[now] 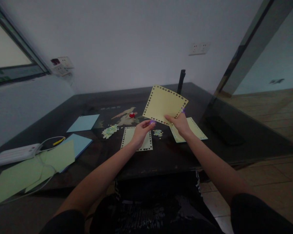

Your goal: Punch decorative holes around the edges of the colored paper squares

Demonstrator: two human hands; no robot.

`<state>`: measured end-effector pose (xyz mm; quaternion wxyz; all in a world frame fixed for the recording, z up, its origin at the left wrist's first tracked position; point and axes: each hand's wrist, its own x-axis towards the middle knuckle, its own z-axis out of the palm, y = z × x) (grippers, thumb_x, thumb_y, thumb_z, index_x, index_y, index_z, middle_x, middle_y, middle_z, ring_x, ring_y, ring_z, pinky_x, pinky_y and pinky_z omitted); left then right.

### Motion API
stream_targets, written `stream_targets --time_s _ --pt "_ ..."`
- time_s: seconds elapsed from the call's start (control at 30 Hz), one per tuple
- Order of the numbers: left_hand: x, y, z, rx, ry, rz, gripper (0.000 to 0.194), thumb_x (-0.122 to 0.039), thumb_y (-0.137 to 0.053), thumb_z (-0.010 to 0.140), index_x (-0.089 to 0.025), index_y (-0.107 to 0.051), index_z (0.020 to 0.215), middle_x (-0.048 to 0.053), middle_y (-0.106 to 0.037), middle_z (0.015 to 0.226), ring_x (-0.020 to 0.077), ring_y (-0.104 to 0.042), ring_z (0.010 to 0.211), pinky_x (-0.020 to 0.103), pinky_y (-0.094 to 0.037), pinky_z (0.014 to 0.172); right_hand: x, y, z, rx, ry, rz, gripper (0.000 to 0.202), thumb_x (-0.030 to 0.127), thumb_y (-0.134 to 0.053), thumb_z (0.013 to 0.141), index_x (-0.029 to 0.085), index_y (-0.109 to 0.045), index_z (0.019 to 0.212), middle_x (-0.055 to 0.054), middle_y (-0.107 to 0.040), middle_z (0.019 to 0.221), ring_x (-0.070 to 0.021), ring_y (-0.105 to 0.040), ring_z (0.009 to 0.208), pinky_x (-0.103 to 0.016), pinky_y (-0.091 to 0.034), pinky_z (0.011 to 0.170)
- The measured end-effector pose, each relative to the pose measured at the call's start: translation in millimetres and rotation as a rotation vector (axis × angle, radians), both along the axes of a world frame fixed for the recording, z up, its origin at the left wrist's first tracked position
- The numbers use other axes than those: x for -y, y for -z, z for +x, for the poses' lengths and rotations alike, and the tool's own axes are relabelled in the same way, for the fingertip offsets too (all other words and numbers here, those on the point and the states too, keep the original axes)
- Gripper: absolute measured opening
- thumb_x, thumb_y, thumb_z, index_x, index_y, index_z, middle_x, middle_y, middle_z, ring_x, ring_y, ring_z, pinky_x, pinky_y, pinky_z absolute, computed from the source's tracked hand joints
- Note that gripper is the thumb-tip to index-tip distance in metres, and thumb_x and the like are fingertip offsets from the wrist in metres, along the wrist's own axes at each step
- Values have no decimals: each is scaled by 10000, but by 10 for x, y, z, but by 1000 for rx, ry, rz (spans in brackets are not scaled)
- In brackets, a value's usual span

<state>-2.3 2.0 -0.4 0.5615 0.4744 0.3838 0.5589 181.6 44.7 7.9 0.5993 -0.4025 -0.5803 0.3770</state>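
My right hand (180, 124) grips the lower right corner of a yellow card (164, 103) raised above the table, its edges lined with small dark cut-out shapes. A bit of purple shows behind that hand. My left hand (141, 131) is closed on a small purple object (152, 122) near the card's lower edge. Beneath my left hand lies a pale bordered sheet (128, 135). Under the right wrist rest more yellow bordered sheets (194, 129). Small paper bits (158, 132) lie between these sheets, and a larger pile of bits (109, 131) is to the left.
A red object (132, 114) sits on the dark table (166, 162). At left are blue sheets (84, 123), green sheets (51, 159) and a white power strip (14, 154) with its cable. A black upright object (181, 81) stands behind the card; a dark flat object (223, 130) lies right.
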Motion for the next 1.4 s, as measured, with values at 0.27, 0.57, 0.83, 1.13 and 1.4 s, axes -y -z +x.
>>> stream_targets --time_s 0.27,0.57,0.83,1.13,1.4 --pt "32 31 33 -337 70 90 385 -321 -707 692 -126 -633 1015 107 -681 978 176 -629 857 357 -473 848 14 -22 12 -1 34 -29 412 321 -745 606 128 -668 961 -136 -688 1040 -282 -651 947 -436 -495 883" --pt "11 69 47 -559 104 231 413 -317 -604 786 -134 -570 1155 103 -659 999 153 -616 749 326 -499 734 -20 -5 18 4 11 -26 431 328 -746 602 128 -662 975 -140 -683 1046 -283 -647 950 -446 -492 887" --pt "-13 31 74 -258 200 -48 298 -301 -502 857 -129 -596 1083 77 -662 885 113 -595 647 272 -477 670 -8 -16 9 2 18 -35 432 329 -744 597 139 -659 976 -135 -676 1065 -284 -640 964 -449 -486 901" --pt "-35 6 3 52 384 -319 447 -378 -279 934 -129 -648 982 52 -613 703 92 -500 561 237 -431 596 -28 -4 19 14 13 -22 467 324 -740 609 141 -650 1029 -130 -671 1079 -280 -638 975 -452 -485 912" --pt "-22 -9 9 -179 344 -154 417 -504 -419 873 -168 -604 1036 37 -591 761 92 -495 574 254 -422 592 -9 -5 14 13 31 -32 483 356 -745 601 141 -649 1023 -117 -683 1058 -273 -644 958 -443 -497 890"
